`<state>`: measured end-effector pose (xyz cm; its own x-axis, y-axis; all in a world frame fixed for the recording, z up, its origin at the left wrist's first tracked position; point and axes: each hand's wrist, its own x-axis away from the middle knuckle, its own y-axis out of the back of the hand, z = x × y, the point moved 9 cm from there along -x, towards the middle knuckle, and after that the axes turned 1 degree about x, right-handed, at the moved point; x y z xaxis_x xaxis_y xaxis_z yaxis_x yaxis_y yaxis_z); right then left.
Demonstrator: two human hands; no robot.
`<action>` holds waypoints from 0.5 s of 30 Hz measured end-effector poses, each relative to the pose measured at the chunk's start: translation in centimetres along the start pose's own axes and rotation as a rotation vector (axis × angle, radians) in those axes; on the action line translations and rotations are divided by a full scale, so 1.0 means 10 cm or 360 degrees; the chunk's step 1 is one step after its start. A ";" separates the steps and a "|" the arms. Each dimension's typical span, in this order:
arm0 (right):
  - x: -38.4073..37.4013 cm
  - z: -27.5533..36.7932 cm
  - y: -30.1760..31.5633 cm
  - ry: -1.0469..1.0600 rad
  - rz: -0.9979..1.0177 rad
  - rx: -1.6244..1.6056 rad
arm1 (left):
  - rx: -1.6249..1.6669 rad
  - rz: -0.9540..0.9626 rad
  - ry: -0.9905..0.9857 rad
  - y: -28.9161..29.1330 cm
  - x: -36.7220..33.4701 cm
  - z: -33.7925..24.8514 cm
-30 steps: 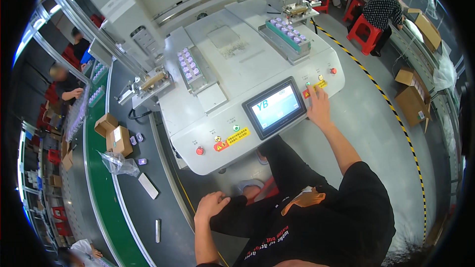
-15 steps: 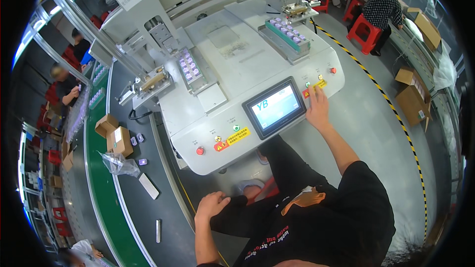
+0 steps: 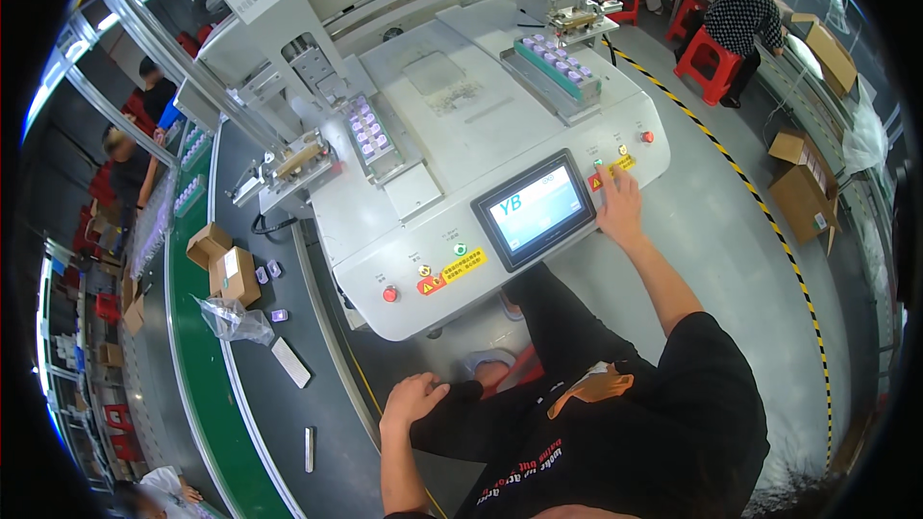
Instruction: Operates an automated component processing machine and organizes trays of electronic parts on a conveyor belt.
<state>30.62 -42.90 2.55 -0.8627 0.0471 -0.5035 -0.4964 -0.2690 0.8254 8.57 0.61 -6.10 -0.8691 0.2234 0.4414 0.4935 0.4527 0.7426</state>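
Observation:
My right hand (image 3: 620, 204) is at the right side of the machine's front panel, its fingers stretched toward the green button (image 3: 598, 163) and the yellow warning label (image 3: 623, 165). Whether a fingertip presses the button, I cannot tell. The lit touchscreen (image 3: 535, 210) is just left of that hand. My left hand (image 3: 415, 398) lies on my knee with fingers extended, holding nothing. Small purple-and-white parts fill a left tray (image 3: 386, 165) and a green-sided right tray (image 3: 548, 70) on the white benchtop machine (image 3: 461, 149).
Left of the machine runs a green conveyor (image 3: 199, 356) with an open cardboard box (image 3: 227, 269), a clear plastic bag (image 3: 234, 319) and several loose parts beside it. Red emergency buttons (image 3: 389, 294) stand on the panel. Co-workers sit at far left and upper right.
My right hand has shifted very slightly at the panel, while my left hand stays on the knee. A co-worker at the far left has moved an arm.

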 end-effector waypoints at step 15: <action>0.21 -0.12 -0.17 0.0133 -0.0340 -0.0437 | 0.0016 0.0000 0.0033 0.00 0.01 0.01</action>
<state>29.75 -43.47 -0.21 -0.7256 0.0542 -0.6860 -0.6106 -0.5104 0.6055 8.52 0.74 -6.10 -0.8680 0.2056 0.4520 0.4933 0.4615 0.7374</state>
